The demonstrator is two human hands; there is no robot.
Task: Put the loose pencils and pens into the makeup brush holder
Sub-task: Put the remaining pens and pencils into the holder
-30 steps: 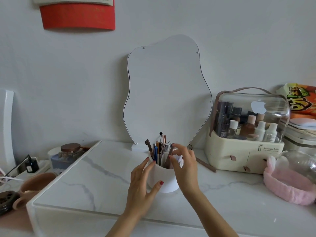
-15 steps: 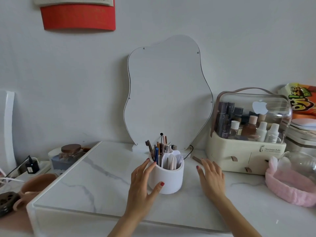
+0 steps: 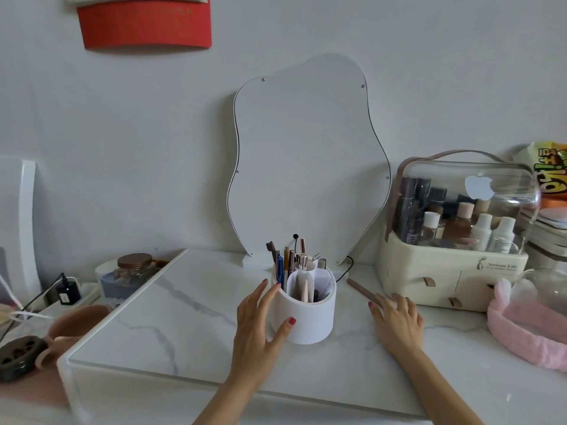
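A white round makeup brush holder (image 3: 310, 317) stands on the marble table top (image 3: 184, 317), with several pens, pencils and brushes (image 3: 288, 262) upright in its compartments. My left hand (image 3: 260, 326) cups the holder's left side, thumb on its front wall. One brown pencil (image 3: 360, 288) lies loose on the table to the right of the holder. My right hand (image 3: 397, 320) rests flat on the table, its fingertips touching the near end of that pencil, fingers apart.
A wavy-edged mirror (image 3: 306, 157) leans on the wall behind the holder. A cream cosmetics case (image 3: 454, 271) with a clear lid stands at the right, a pink headband (image 3: 527, 332) in front of it. At the left are a jar (image 3: 135, 265) and a charger (image 3: 67, 291).
My right hand left the top of the holder, moved right and down onto the table, and reached the loose brown pencil. My left hand stayed on the holder.
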